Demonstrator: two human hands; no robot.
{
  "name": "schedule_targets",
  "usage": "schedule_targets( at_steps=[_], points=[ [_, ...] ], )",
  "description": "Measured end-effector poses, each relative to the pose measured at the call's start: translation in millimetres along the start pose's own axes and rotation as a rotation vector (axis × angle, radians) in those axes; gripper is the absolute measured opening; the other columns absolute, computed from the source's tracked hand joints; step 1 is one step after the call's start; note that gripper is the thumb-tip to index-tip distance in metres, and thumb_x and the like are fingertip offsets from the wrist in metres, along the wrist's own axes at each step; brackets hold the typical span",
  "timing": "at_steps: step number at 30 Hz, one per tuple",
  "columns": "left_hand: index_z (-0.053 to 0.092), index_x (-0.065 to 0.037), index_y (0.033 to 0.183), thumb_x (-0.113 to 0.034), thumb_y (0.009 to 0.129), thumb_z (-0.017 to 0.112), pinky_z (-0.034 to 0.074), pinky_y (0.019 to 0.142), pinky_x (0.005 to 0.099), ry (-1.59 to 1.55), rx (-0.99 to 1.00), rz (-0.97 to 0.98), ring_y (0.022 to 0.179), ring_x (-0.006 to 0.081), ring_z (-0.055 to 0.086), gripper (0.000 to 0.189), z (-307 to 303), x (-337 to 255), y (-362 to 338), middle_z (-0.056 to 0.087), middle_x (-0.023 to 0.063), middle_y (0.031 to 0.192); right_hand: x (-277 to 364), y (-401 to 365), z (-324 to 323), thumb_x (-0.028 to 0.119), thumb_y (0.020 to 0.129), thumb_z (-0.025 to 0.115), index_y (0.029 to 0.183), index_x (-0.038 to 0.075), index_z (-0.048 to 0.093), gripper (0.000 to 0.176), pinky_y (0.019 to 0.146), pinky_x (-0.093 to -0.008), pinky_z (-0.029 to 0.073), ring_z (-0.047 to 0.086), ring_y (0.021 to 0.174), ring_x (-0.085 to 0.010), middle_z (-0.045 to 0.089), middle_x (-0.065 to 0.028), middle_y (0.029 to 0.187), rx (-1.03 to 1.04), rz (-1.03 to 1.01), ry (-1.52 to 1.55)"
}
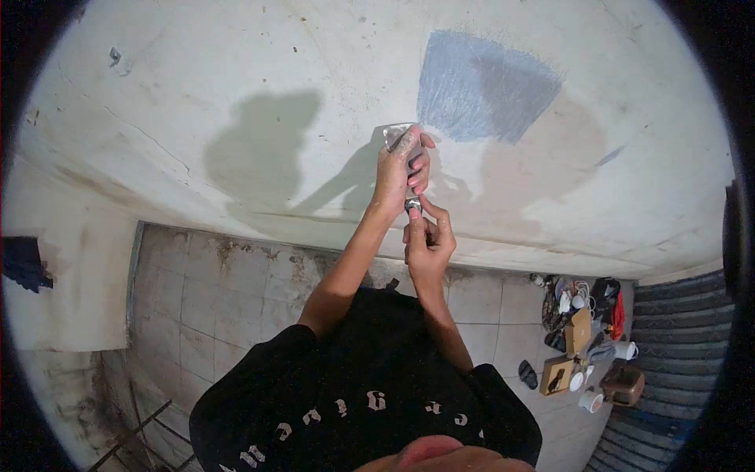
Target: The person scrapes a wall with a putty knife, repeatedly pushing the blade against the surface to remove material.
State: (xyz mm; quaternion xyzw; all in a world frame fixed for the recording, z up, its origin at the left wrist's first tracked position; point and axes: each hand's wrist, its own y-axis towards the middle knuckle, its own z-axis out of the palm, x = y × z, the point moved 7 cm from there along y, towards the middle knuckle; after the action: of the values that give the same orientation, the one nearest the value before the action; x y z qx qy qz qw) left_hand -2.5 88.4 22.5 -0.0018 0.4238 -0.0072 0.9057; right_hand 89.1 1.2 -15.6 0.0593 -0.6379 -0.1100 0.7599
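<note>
My left hand (399,171) is raised close to the wall, its fingers wrapped round a silvery hand tool (395,135) with a broad, flat head. The tool's upper end overlaps the wall just below the lower left corner of a blue-grey patch (480,90). Below it, my right hand (429,240) is closed, thumb and fingertips pinching a small shiny metal piece (413,204) at the tool's lower end. Fingers cover most of the tool's middle, so its exact kind cannot be made out.
The pale wall (259,47) has stains, a thin crack and a small chipped spot (115,57). Tiled floor (236,291) lies below. At right, boxes (557,376), a brown container (623,383), white tubs (591,401) and a slipper (528,374) lie near a ribbed shutter (676,338).
</note>
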Motion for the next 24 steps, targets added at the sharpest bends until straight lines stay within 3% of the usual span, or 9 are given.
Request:
schedule_targets(
  at_steps=[12, 24],
  points=[
    [0.055, -0.005, 0.089, -0.042, 0.097, 0.052, 0.027, 0.035, 0.0222, 0.013, 0.003, -0.001, 0.038, 0.0043, 0.032, 0.039, -0.8, -0.6, 1.1, 0.036, -0.0052, 0.056, -3.3, 0.3, -1.6, 0.008, 0.095, 0.058, 0.119, 0.000, 0.057, 0.025, 0.045, -0.0192, 0.028, 0.044, 0.051, -0.0030, 0.054, -0.0002, 0.060, -0.029, -0.086, 0.020],
    [0.055, -0.004, 0.084, -0.040, 0.096, 0.056, 0.027, 0.034, 0.0222, -0.063, -0.030, 0.022, 0.037, 0.0048, 0.032, 0.038, -1.5, 6.0, 3.2, 0.037, -0.0043, 0.055, 0.8, 4.6, -8.0, 0.007, 0.095, 0.059, 0.119, 0.000, 0.057, 0.026, 0.044, -0.0196, 0.027, 0.043, 0.050, -0.0025, 0.051, 0.0013, 0.057, 0.000, -0.006, -0.033]
  ],
)
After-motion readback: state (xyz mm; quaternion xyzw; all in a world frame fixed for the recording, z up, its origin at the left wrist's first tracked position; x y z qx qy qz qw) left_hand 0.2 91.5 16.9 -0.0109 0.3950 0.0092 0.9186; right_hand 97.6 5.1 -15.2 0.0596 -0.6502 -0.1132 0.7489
